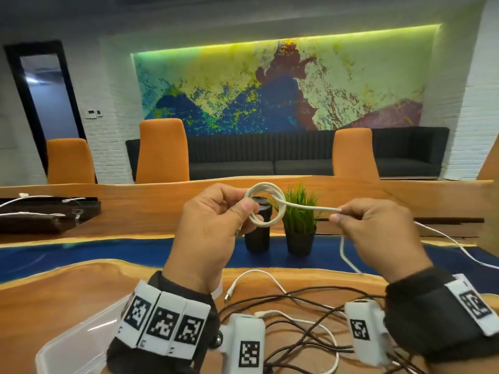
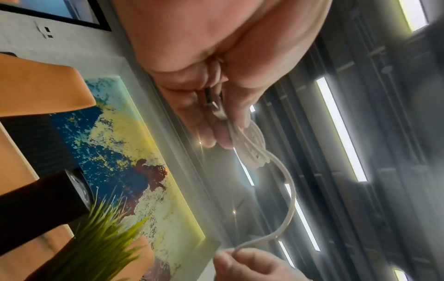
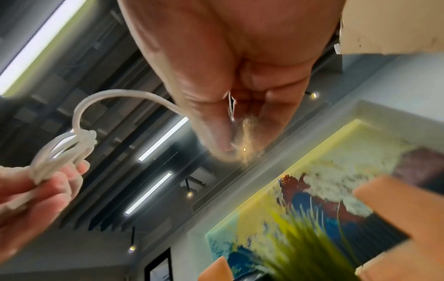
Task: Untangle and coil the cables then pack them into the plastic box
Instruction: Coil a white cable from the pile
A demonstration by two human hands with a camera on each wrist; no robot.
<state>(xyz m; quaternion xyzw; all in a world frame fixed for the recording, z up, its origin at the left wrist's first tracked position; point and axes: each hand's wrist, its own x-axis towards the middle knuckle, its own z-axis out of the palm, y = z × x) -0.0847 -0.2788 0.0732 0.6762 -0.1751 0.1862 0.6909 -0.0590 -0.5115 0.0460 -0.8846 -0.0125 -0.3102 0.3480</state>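
Left hand (image 1: 213, 225) grips the coiled white cable (image 1: 266, 207); its free run extends rightward to the pinching right hand (image 1: 378, 233), apparently taut.

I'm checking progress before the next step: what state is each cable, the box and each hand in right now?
white cable: partly coiled, held in the air, tail trailing to the table.
left hand: pinches the coil.
right hand: pinches the free strand, pulled sideways.
dark cables: tangled, loose on the table.
second white cable: uncoiled, lying among the dark ones.
plastic box: on the table; no cable visible inside.
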